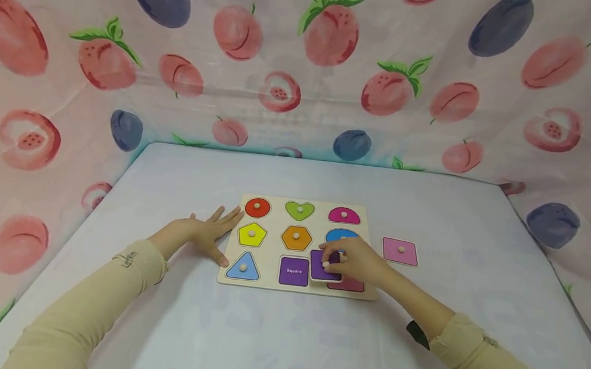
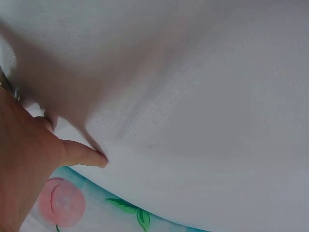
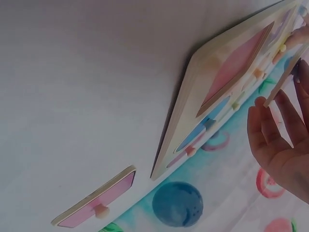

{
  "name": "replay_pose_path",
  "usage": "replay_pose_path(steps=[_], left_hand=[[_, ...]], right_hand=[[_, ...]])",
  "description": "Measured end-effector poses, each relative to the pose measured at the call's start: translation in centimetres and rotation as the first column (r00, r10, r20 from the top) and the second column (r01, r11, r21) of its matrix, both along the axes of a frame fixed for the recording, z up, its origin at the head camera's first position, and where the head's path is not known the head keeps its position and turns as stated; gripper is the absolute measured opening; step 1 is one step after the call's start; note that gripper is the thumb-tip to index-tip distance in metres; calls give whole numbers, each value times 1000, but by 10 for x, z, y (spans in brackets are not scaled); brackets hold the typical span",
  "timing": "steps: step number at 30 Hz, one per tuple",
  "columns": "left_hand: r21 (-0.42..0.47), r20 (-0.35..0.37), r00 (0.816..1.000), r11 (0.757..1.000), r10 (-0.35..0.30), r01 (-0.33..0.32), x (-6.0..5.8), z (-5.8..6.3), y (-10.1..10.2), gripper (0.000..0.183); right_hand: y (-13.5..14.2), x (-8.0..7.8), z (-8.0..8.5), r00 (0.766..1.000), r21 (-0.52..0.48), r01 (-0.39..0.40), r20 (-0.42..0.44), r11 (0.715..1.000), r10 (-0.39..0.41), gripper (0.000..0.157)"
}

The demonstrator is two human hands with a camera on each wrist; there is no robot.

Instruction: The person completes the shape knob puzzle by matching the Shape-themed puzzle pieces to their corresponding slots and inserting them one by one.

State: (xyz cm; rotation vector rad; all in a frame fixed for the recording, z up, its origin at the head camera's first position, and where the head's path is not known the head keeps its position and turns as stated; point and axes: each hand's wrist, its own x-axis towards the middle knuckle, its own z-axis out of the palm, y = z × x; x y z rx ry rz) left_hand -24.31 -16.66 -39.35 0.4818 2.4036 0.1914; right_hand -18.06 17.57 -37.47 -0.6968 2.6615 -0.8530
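A wooden shape puzzle board (image 1: 273, 253) lies flat on the table. My right hand (image 1: 355, 258) pinches the small knob of a purple square puzzle piece (image 1: 318, 267), held tilted just over the board, right of the purple recess marked "Square" (image 1: 293, 277). In the right wrist view the piece (image 3: 280, 79) shows edge-on by the fingers. Partly behind it in the head view is a pink recess (image 1: 352, 285) at the lower right corner. My left hand (image 1: 207, 235) rests with spread fingers at the board's left edge, beside the blue triangle piece (image 1: 249, 274).
A pink knobbed piece (image 1: 393, 250) lies on the white table (image 1: 196, 329), right of the board. Red circle (image 1: 256, 213), green heart (image 1: 293, 213), yellow pentagon (image 1: 251, 241) and several other pieces sit in their recesses. A fruit-print cloth (image 1: 336, 99) hangs behind and at the sides.
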Motion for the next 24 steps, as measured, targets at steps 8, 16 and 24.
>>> replay_pose_path(steps=[8, 16, 24], left_hand=[[7, 4, 1000, 1000, 4, -4, -1, 0, -3, 126], [12, 0, 1000, 1000, 4, -4, 0, 0, -1, 126], [44, 8, 1000, 999, -4, 3, 3, 5, -2, 127]], right_hand=[[-12, -2, -1, 996, -3, -75, -55, 997, 75, 5], [-21, 0, -7, 994, -27, -88, -69, 996, 86, 5], [-32, 2, -5, 993, -20, -98, -64, 995, 96, 4]])
